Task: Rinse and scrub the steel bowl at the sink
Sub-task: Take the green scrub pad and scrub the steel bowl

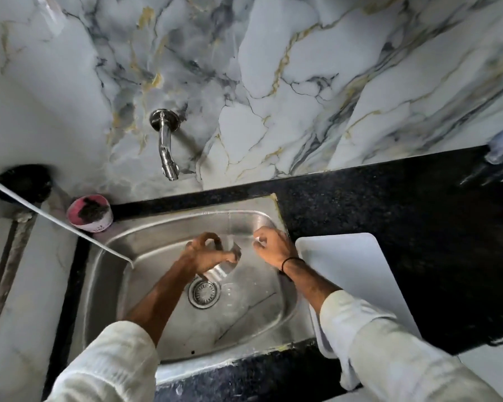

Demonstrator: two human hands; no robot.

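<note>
My left hand [205, 252] is down in the sink [163, 338], fingers curled around the steel bowl [218, 269], gripping it at the rim. The bowl sits tilted, just above the drain [203, 293], mostly hidden under my hand. My right hand [270, 245] hangs over the sink's back right corner, apart from the bowl, fingers loosely curled with thumb and fingertips pinched on something small and pale; too blurry to tell what. A dark band [291, 261] is on my right wrist. Both sleeves are pale cloth, pushed up the forearms. A white board [360, 274] lies on the dark speckled surface [404, 204] just right of the sink, touching its edge. A thin white hose [58, 220] runs from the left down into the basin. A pink tub [89, 214] with dark stuff inside stands at the sink's back left corner. A steel tap [167, 143] sticks out of the marble-pattern wall [302, 68] above the sink. No water stream visible from it.
</note>
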